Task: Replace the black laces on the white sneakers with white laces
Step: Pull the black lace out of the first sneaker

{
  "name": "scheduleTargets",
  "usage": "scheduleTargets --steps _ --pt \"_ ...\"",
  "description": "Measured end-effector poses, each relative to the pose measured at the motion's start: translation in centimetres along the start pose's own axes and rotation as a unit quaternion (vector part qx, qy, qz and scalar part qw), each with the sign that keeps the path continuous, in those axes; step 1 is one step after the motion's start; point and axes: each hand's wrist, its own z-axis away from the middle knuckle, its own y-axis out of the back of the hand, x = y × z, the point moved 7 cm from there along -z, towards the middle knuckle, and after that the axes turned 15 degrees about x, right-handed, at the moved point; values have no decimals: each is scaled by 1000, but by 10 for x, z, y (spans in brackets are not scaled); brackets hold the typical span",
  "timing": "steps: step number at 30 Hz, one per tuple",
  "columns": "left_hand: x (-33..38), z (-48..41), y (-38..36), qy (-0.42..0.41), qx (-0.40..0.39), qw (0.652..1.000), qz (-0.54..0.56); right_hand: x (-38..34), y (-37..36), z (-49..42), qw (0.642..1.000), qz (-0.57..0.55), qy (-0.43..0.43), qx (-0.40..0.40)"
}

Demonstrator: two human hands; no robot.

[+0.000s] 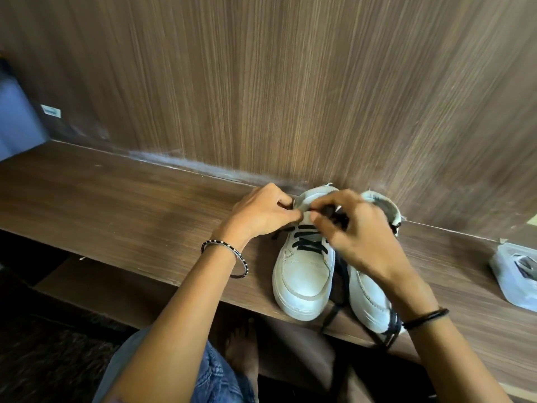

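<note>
Two white sneakers stand side by side on a wooden shelf [122,199], toes toward me. The left sneaker [305,274] still carries its black lace [308,242] across the eyelets. My left hand [261,213] pinches the sneaker's collar at the top left. My right hand [354,228] has its fingers curled round the black lace at the top eyelets. The right sneaker [369,298] is half hidden under my right wrist. Loose black lace ends [338,289] trail between the shoes and over the shelf's front edge.
A clear plastic bag [514,274] with something white inside lies on the shelf at the far right. A wooden back wall [290,82] rises right behind the sneakers. Below the shelf are my knee in blue jeans [215,373] and a dark floor.
</note>
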Motion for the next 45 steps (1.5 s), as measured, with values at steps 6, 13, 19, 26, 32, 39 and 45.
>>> scheduleTargets --steps 6,13,19,26,32,39,45 --pt "2 1 -1 -13 -5 1000 9 9 -29 12 970 211 82 -84" --pt "-5 -1 -3 -4 -2 1000 4 3 -28 12 952 296 69 37" --pt "-5 -1 -5 5 -6 1000 2 31 -5 6 966 -91 -161 179" --pt "-6 -2 -5 10 -12 1000 12 35 0 5 825 -436 -313 175" --pt "-2 -1 -2 9 0 1000 1 5 -12 3 997 52 42 36" --pt "2 0 -2 -4 6 1000 11 14 -33 11 966 209 135 -64" --pt "2 1 -3 -1 1 1000 6 3 -39 13 951 263 159 34"
